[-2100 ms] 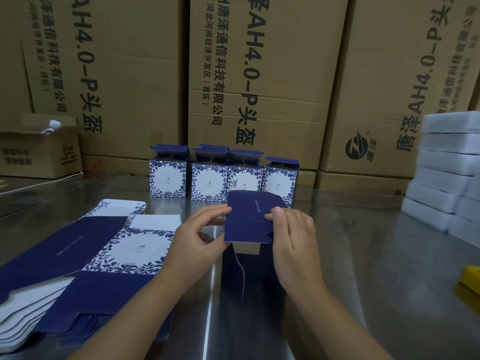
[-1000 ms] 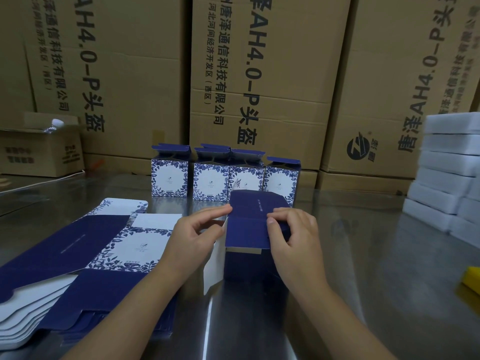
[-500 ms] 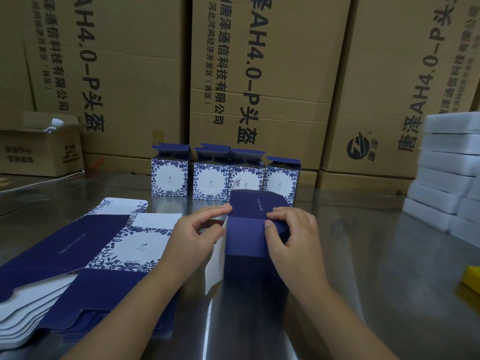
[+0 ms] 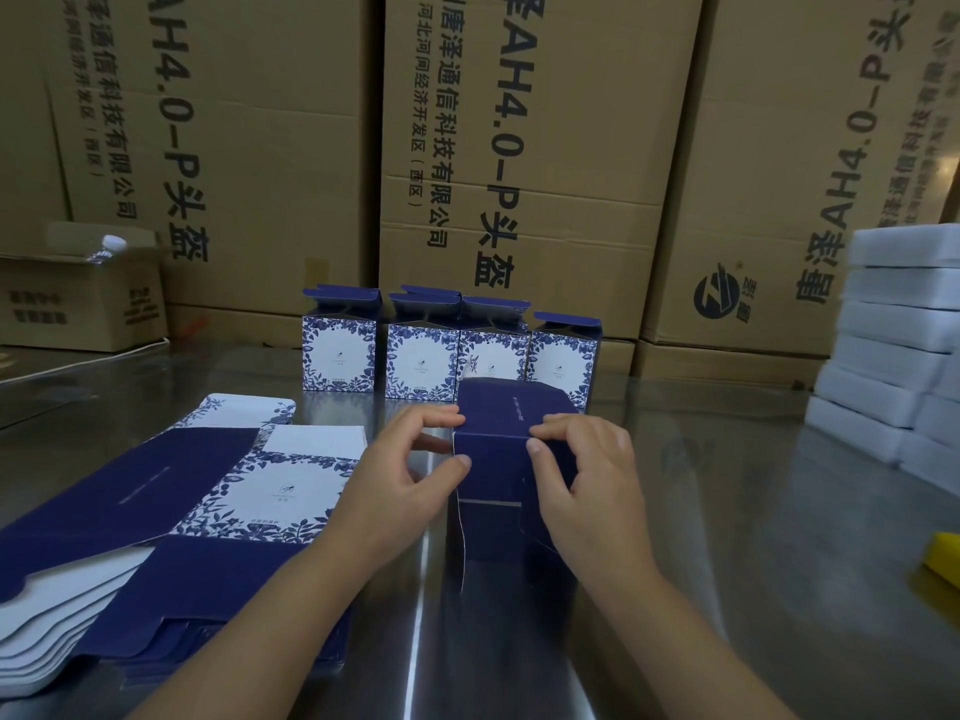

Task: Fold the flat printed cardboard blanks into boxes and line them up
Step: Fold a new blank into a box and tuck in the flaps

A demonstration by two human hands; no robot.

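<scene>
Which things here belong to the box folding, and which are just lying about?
In the job: half-folded box, left hand, right hand, stack of flat blanks, row of four folded boxes.
Lying about: stacked white blocks, yellow object, large brown cartons.

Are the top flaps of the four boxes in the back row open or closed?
Open: on all four boxes the dark blue top flaps stand raised, not tucked in.

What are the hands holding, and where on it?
Both grip the half-folded navy cardboard box: left hand pinches its top left corner, right hand its top right edge.
</scene>
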